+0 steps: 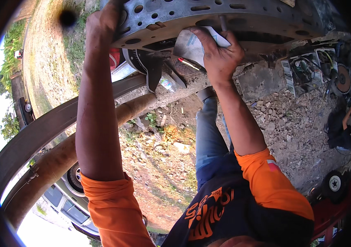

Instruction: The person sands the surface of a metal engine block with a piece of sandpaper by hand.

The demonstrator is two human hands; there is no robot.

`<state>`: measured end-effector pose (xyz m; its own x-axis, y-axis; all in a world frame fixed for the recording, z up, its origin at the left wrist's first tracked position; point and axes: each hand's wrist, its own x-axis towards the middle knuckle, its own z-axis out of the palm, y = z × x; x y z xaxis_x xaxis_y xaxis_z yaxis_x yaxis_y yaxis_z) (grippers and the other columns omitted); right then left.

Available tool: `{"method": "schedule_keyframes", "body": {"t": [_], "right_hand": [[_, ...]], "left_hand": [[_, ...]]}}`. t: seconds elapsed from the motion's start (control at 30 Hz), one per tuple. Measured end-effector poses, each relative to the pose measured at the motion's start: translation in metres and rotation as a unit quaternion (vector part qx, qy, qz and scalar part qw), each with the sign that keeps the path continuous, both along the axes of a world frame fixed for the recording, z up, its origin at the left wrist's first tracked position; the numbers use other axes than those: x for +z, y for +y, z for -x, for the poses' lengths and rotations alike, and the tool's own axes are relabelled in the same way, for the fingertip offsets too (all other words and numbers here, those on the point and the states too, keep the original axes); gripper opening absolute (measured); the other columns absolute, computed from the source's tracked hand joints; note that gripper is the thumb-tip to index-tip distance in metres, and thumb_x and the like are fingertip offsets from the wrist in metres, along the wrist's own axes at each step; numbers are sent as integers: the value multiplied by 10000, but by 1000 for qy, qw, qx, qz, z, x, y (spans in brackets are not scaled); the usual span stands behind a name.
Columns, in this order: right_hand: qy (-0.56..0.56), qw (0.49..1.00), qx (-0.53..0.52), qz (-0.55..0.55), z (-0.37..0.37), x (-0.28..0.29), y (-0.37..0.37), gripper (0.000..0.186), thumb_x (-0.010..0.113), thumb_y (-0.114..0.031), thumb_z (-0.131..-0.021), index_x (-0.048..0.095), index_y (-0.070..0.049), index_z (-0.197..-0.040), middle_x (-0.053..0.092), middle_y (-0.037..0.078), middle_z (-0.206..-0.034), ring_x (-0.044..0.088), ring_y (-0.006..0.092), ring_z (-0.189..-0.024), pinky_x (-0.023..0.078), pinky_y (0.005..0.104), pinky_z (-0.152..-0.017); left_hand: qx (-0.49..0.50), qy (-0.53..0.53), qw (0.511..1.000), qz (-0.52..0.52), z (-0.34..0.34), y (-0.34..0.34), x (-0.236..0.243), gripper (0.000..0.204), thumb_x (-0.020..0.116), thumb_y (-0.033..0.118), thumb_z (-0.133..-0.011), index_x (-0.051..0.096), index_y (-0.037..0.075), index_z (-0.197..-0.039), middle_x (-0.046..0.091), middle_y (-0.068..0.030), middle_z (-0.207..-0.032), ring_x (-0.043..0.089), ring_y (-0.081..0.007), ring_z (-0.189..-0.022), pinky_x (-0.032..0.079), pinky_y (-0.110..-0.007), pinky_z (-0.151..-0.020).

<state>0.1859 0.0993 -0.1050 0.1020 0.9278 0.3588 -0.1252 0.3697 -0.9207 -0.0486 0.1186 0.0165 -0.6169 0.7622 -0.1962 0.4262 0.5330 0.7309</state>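
Note:
A long grey metal beam (183, 16) with round and slotted holes runs across the top of the view. My left hand (101, 20) is closed around its left end, with the fingertips partly hidden behind the metal. In my right hand (223, 57) is a bent sheet of sandpaper (190, 45), pale grey with faint blue print on its back. The thumb presses on the sheet, and the other fingers are up by the beam's lower face. Below the beam hang dark curved metal pieces (153, 70).
A clear plastic bottle (168, 82) lies under the beam. On the left run a curved metal rail (39, 123) and a rusty pipe (56, 164). Cables fill a box (303, 70) at right, near a round disc (342, 78) and another person (344, 127). Rubble (282, 119) covers the ground.

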Motion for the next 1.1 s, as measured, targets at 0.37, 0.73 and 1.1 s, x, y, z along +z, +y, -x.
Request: {"method": "schedule_keyframes", "body": {"t": [0.37,0.73,1.1], "right_hand": [[33,999,6,31,-5,-8,1,199,883,-94,-841,735,21,-908,775,40,-808,660,54,-728,508,227,-665],[72,995,22,65,-4,-15,-8,147,848,-53,-869,740,31,-923,784,48,-865,672,55,-775,514,216,-704],[12,1000,-5,19,2,-2,-4,278,834,-50,-886,725,74,-1110,787,63,-931,663,54,-822,520,215,-757]], "left_hand": [[-40,-56,997,-46,-6,10,-2,718,676,546,-911,667,-50,-1313,716,-223,-1231,709,-300,-1090,545,-391,-939],[-76,-110,986,-95,-19,8,3,654,680,494,-941,667,-46,-1311,728,-212,-1213,720,-302,-1073,564,-394,-916],[-74,-225,957,-169,-31,12,2,538,738,436,-937,694,50,-1309,759,-109,-1138,740,-224,-934,597,-374,-812]]}}
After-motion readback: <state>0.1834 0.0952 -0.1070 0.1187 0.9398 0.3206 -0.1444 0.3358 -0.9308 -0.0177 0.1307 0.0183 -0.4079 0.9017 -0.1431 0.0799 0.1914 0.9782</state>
